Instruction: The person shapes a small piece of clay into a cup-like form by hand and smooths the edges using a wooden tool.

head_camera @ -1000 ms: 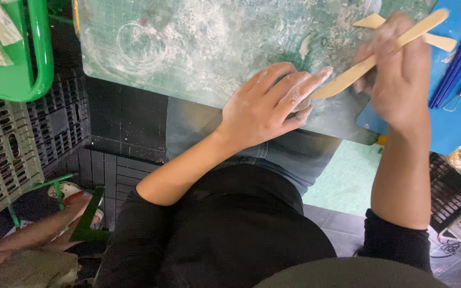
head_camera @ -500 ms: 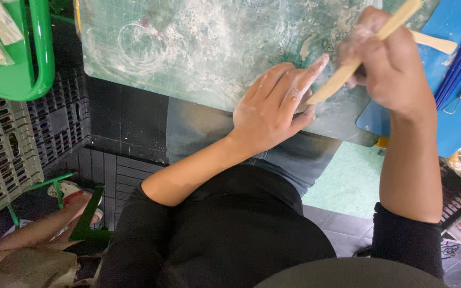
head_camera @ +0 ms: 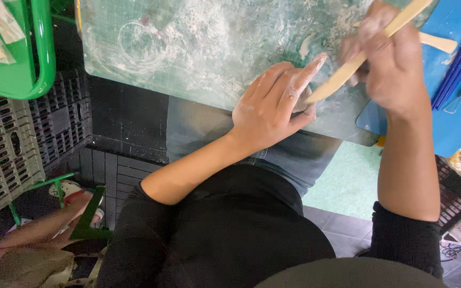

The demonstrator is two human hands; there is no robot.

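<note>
Wooden and pale, the modelling tool (head_camera: 366, 53) is being gripped in the person's right hand (head_camera: 388, 66), fingers clamped round its shaft, its flat tip pressing toward a small grey lump of clay (head_camera: 301, 101). That lump is sitting near the front edge of the green cutting mat (head_camera: 188, 48), toward its right corner, and the left hand (head_camera: 273, 109) is cupping it, fingers curled close about it with the forefinger stretched along the top. White clay smears are covering much of the mat, so shaping looks well underway; how finished the lump is I cannot tell, since the hand is hiding most of it. More tools are lying on the blue board (head_camera: 454, 122) at the right edge, untouched. A green basket (head_camera: 41, 58) is hanging off the left.
</note>
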